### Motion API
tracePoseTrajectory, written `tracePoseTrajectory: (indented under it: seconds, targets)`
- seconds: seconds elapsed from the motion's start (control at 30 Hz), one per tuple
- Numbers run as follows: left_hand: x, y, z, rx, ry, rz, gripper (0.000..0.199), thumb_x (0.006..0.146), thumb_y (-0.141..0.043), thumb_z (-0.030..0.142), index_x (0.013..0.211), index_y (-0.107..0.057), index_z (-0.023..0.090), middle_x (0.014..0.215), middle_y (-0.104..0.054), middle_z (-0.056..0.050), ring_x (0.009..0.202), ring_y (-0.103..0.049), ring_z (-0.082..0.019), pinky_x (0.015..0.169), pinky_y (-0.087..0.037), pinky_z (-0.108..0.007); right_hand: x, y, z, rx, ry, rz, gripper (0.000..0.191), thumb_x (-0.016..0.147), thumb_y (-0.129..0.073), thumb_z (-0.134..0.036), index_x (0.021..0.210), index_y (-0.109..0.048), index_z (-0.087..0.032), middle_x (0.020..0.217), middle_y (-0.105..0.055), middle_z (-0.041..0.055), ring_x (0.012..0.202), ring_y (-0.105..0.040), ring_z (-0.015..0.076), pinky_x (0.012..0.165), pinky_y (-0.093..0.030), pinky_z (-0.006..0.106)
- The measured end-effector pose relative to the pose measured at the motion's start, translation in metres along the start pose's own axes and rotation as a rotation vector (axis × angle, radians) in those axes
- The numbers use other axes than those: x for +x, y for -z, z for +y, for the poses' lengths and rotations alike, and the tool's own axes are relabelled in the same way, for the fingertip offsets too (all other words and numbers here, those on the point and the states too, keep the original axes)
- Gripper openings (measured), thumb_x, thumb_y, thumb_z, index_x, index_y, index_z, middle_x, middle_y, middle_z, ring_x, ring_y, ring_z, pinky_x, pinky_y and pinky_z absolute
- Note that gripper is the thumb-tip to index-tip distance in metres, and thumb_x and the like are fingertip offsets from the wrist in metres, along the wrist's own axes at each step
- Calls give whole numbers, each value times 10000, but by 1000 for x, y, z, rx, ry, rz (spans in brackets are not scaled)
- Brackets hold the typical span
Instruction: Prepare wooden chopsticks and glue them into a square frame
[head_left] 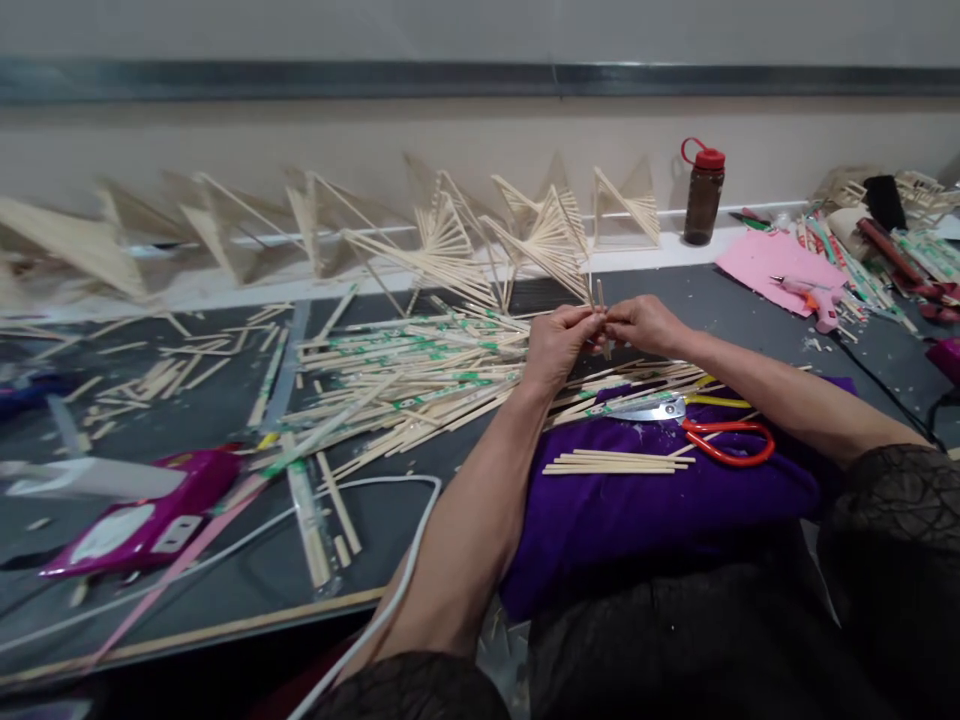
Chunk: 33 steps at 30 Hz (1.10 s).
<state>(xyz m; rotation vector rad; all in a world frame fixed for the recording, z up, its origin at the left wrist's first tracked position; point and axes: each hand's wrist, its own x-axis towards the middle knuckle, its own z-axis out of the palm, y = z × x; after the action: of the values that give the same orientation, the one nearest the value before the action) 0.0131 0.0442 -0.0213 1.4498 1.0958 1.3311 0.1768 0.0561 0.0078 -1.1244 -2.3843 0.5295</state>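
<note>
Grey tabletop [669, 283] — left hand [559, 342] and right hand [646, 325] pinching sticks [601, 293].

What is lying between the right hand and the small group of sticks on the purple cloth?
In the head view, red-handled scissors lie between the right hand and that stick group, with loose wooden sticks nearer the hand.

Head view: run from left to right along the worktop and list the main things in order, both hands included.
Magenta packet → flat grey strip → left hand → right hand → red-capped bottle → pink glue gun.
</note>
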Motion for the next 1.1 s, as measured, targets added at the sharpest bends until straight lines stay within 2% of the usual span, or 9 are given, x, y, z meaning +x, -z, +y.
tracePoseTrajectory:
  seconds: [0.1,0.2,0.4,0.6,0.77,1.0,1.1]
  targets:
    - [0,-2,0,53,-20,-12,292,652,-721,407,773,-749,143,722,-592,2,496,-563,-86,454,-498,-216,-1,2,-5,-226,-9,-13,290,884,-461,-192,934,-728,-90,840,-714,85,742,-599,131,623,-319,211]
    - [-2,-5,-2,101,-48,-23,283,676,-701,403,773,-746,141,686,-567,10,494,-572,-98,460,-508,-230,-2,4,-8,-327,-36,-46,319,905,-438,-214,956,-733,-102,871,-721,102,748,-604,144,612,-309,223]
    - [-6,-8,-4,126,-27,-30,313,678,-698,384,877,-746,147,754,-640,-5,540,-595,-107,510,-515,-235,-1,2,-8,-314,-105,-107,330,896,-442,-213,953,-746,-100,846,-725,106,740,-607,144,603,-315,215]
    - [-6,-7,-6,55,2,0,308,662,-699,397,831,-729,142,635,-611,18,525,-570,-107,504,-493,-223,1,3,-12,-285,-114,-115,318,873,-454,-192,982,-741,-109,833,-723,82,732,-599,131,591,-313,203]
    - [-10,-4,-6,23,-18,34,324,638,-718,402,830,-735,142,624,-618,18,514,-545,-94,481,-465,-204,1,3,-18,-146,-128,-141,297,841,-467,-170,946,-738,-106,743,-701,46,651,-578,106,571,-314,191]
    - [-11,1,-7,-17,44,50,366,613,-736,419,828,-737,122,605,-634,8,523,-574,-104,509,-493,-219,4,-4,-21,-202,-100,-100,289,816,-493,-187,929,-751,-122,781,-710,49,690,-574,117,594,-318,201]
    - [-11,1,-7,6,41,54,346,617,-733,417,798,-739,123,624,-628,11,519,-580,-101,495,-491,-212,4,-5,-20,-198,-106,-91,298,806,-492,-184,926,-757,-124,726,-700,39,655,-561,115,585,-311,208]
